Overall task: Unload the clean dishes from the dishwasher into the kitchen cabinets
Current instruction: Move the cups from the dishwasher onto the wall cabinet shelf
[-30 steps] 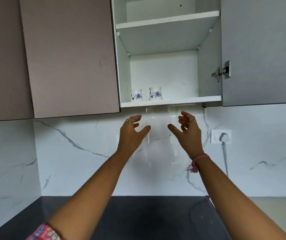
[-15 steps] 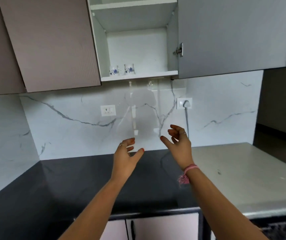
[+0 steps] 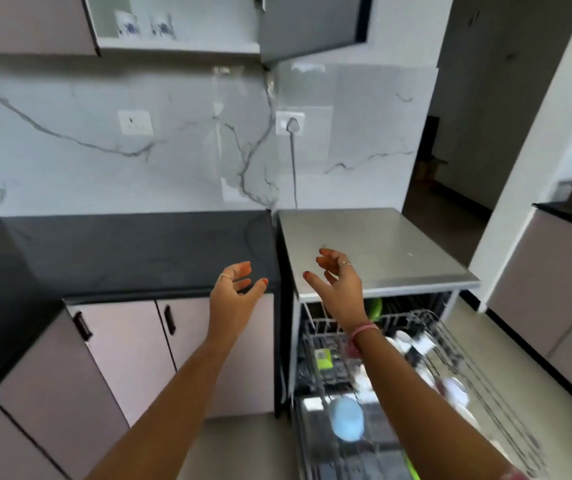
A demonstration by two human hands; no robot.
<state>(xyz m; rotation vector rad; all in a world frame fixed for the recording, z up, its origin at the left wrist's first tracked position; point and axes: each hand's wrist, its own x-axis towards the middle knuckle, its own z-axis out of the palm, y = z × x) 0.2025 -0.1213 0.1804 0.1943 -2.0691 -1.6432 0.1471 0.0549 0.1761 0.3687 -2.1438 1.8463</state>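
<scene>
Both forearms are bare, with no sleeves in view. The left hand (image 3: 234, 297) wears a thin ring on one finger, and its nails are painted orange-red. The right hand (image 3: 338, 289) wears a thin silvery ring and the same orange-red nail polish. A pink thread bracelet (image 3: 364, 330) circles the right wrist, with a small frayed tassel hanging from it.

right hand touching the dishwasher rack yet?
Apart. In the head view the right hand is open, raised in front of the steel dishwasher top, well above the pulled-out rack.
</scene>
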